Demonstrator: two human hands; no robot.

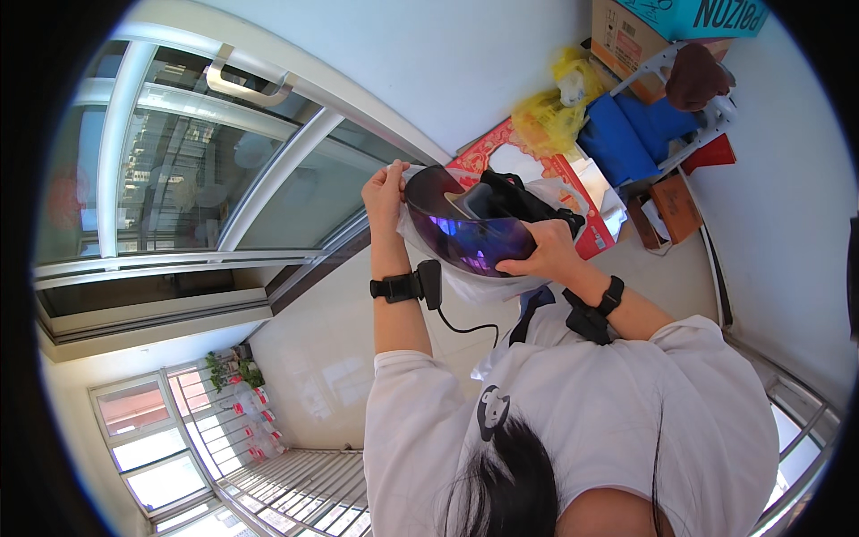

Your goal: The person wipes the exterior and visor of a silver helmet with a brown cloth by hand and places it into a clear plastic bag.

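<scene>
A curved, tinted visor [463, 231] with blue-purple reflections is held up before my chest. My right hand [547, 252] grips its right end, thumb on the outer face. At the upper left, my left hand [389, 191] has its fingers pinched together at the edge of the visor and of a translucent white plastic bag [486, 285]; which of the two it grips is hard to tell. The bag spreads under and behind the visor. Black fabric or straps [530, 198] lie in the bag behind the visor. Each wrist wears a black strapped device.
A red patterned cardboard sheet [594, 235], yellow plastic bags [547, 124] and an open brown box [676, 209] are beyond my hands. A rack with blue fabric [621, 137] and cartons stands at upper right. Glass sliding doors [188, 161] are at left; plastic bottles [258, 423] stand lower left.
</scene>
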